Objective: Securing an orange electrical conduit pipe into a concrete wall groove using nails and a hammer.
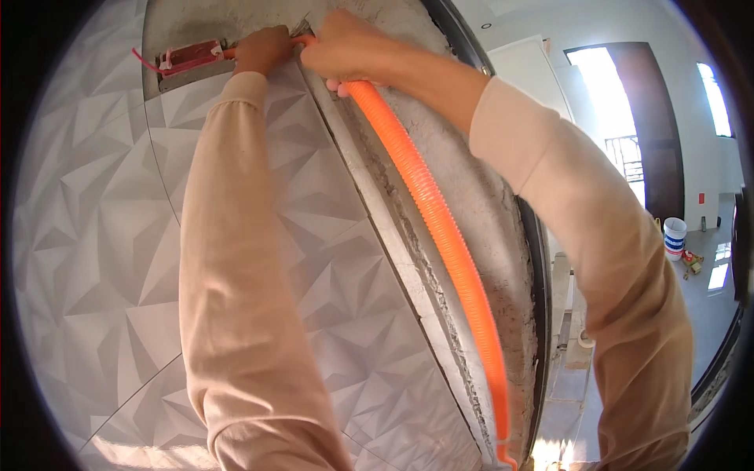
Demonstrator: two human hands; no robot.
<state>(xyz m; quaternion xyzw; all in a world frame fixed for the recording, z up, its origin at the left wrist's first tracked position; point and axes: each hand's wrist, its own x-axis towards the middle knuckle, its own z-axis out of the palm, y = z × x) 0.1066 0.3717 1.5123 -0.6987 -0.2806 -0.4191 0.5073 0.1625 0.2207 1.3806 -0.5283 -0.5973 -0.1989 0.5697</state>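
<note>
An orange corrugated conduit [432,212] runs from a cut channel at the top down along a chased strip of bare wall. My right hand [338,55] is closed around its upper part, near the channel's bend. Just left of it, my left hand [263,51] is closed on the thinner horizontal stretch of conduit, beside a red electrical box [191,56] set in a cut-out. A pink wire [147,64] sticks out from the box's left side. What lies under my fingers is partly hidden.
Faceted grey wall tiles [94,235] cover the left. At the right are a dark frame edge, a white bucket [675,239] with small items [693,261] beside it on the floor, a tall window [601,102] with dark panels, and what looks like a ladder.
</note>
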